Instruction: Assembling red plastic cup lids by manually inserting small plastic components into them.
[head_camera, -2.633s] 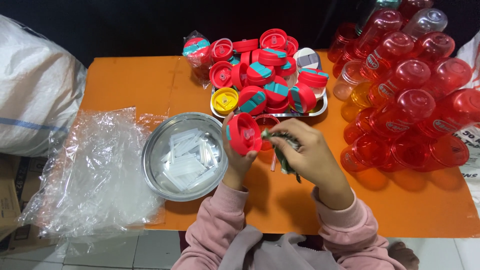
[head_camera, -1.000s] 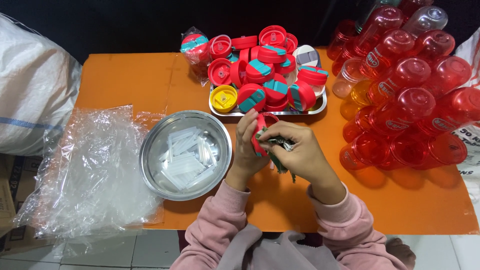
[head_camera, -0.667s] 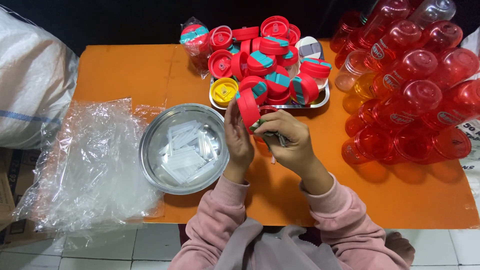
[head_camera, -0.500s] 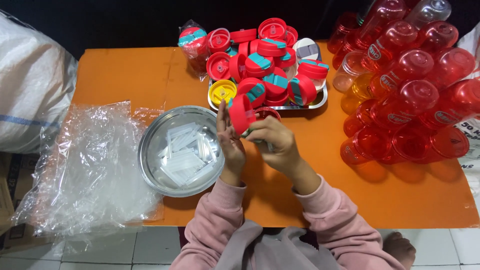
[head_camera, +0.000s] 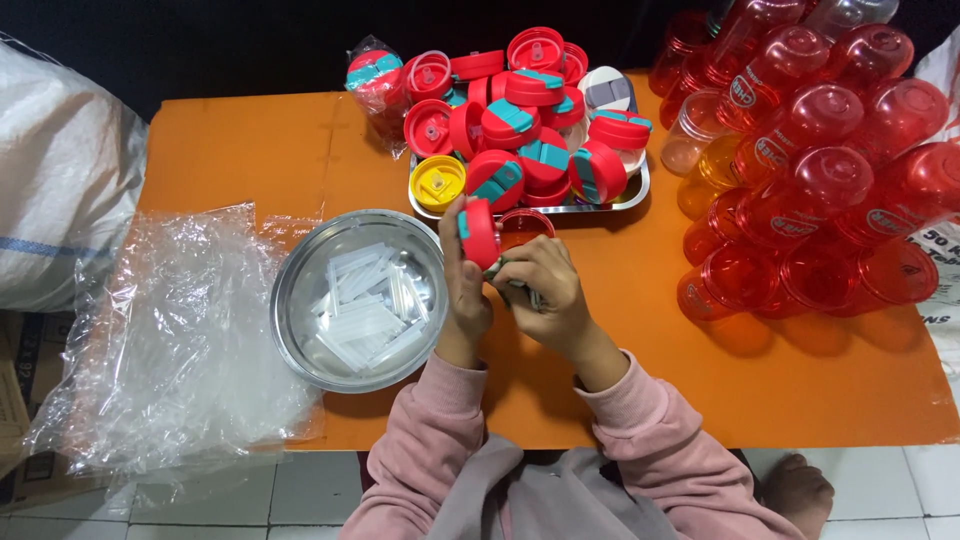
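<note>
Item: red lid (head_camera: 480, 232) with a teal tab, held on edge above the desk (head_camera: 250, 150), just near of the metal tray (head_camera: 632, 196).

My left hand (head_camera: 463, 285): fingers clenched round the lid's left side, grasping it.

My right hand (head_camera: 545, 295): fingers curled at the lid's near right side, pinching something small and dark that I cannot make out.

Left of the hands: round steel bowl (head_camera: 300, 320) holding clear plastic strips (head_camera: 365, 305), touching my left wrist.

Far left: crumpled clear plastic sheet (head_camera: 170, 340) on the desk edge; white sack (head_camera: 60, 190) beyond it.

Far side: tray piled with red-and-teal lids (head_camera: 530, 130), one yellow lid (head_camera: 437, 182) at its left end, one red lid (head_camera: 525, 222) lying open side up just beside my hands.

Right: stacked red translucent cups (head_camera: 820, 190) on their sides.
</note>
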